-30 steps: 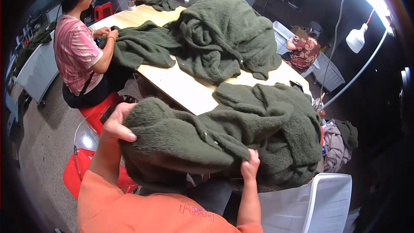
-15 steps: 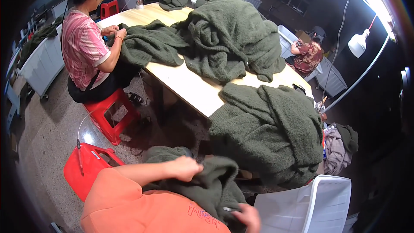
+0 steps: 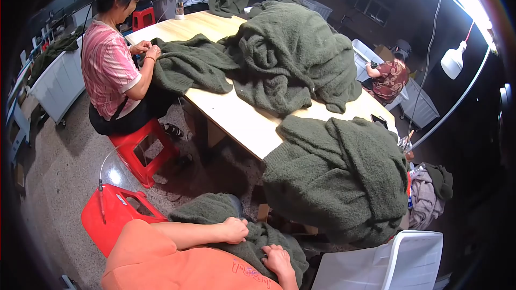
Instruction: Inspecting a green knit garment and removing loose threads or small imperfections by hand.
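A dark green knitted garment [image 3: 207,209] lies across my lap, in front of my orange top. My left hand [image 3: 235,230] is closed in a fist on its fabric. Close by on the right, my right hand [image 3: 278,260] rests on the same garment with bent fingers, gripping the knit. Any small thing between the fingers is hidden. Ahead of my hands, a big heap of like green knitwear [image 3: 338,177] hangs over the near end of the table.
The pale wooden table [image 3: 244,121] carries another knit pile [image 3: 295,48]. A white bin [image 3: 395,263] stands at my right, a red stool [image 3: 115,209] at my left. A co-worker in pink [image 3: 110,59] handles green fabric; others sit farther off. A lamp [image 3: 453,62] hangs right.
My right hand has swung in from the lower right to the garment beside my left hand. My left hand has lowered, and the raised fold of knit now lies flatter.
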Tool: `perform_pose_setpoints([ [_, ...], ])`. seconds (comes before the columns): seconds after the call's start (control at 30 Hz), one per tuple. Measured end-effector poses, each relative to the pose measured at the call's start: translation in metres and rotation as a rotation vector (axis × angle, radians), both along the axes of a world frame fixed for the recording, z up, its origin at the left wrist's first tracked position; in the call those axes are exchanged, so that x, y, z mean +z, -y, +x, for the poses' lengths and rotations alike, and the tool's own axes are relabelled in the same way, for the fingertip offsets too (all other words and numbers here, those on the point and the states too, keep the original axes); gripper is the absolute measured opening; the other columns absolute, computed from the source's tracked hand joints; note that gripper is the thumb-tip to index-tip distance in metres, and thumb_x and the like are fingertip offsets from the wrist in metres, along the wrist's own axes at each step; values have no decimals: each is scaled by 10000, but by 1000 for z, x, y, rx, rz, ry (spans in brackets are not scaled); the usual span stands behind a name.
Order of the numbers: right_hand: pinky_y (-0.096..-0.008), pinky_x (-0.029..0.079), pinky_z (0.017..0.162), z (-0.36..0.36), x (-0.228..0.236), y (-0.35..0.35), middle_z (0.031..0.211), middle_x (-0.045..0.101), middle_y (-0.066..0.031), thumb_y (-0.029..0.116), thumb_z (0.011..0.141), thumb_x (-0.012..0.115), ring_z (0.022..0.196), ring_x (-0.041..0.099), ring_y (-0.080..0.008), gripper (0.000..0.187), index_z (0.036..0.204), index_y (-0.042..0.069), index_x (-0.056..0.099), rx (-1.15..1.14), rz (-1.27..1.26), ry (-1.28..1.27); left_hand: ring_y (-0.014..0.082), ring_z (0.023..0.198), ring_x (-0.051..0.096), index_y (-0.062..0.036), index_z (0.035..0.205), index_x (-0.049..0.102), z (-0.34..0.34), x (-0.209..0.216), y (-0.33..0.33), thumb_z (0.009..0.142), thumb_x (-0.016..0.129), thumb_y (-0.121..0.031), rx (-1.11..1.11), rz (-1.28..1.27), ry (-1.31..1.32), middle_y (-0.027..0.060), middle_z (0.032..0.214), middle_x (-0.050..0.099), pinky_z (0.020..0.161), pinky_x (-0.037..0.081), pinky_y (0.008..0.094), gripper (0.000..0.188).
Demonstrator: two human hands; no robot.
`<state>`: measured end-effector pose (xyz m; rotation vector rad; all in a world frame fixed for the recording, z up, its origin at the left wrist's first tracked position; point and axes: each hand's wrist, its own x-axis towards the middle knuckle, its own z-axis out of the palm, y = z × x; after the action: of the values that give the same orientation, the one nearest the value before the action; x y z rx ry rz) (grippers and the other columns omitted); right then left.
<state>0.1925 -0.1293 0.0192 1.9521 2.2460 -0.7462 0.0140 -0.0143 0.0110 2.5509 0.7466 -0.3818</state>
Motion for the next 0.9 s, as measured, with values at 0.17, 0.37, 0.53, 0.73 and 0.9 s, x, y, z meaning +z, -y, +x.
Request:
perform_pose_setpoints([
  [0.17,-358,443,732,3,-7,7,854,579,-116,43,613,508,840,537,-282,337,941,81,576,-106,308,-244,315,871,569,35,932,537,18,-14,1,681,639,-313,-7,-85,53,224,892,576,710,455,399,441],
  [0.37,-355,443,750,-6,15,3,912,554,-90,35,636,481,851,530,-288,313,916,113,596,-110,87,-399,327,924,549,-2,979,552,30,-23,-6,731,580,-379,195,-367,-44,203,943,580,765,438,421,452],
  [0.53,-360,438,712,9,-8,3,924,543,-115,35,611,490,816,528,-291,286,879,67,586,126,-106,-313,308,880,559,-84,903,582,27,-35,2,681,618,-271,112,-381,70,152,884,594,723,443,423,292],
  [0.73,-350,436,695,0,1,5,820,568,-95,60,573,558,785,530,-275,191,762,40,582,-61,343,-348,321,889,550,-69,926,561,31,-47,11,704,584,-417,197,-478,125,158,907,585,721,434,416,413],
  [0.9,-319,457,588,-3,24,8,682,574,-133,74,641,590,615,564,-277,154,772,-5,570,-649,323,-673,328,900,549,-98,963,589,32,-54,11,720,555,-371,201,-473,99,174,945,580,741,432,424,367],
])
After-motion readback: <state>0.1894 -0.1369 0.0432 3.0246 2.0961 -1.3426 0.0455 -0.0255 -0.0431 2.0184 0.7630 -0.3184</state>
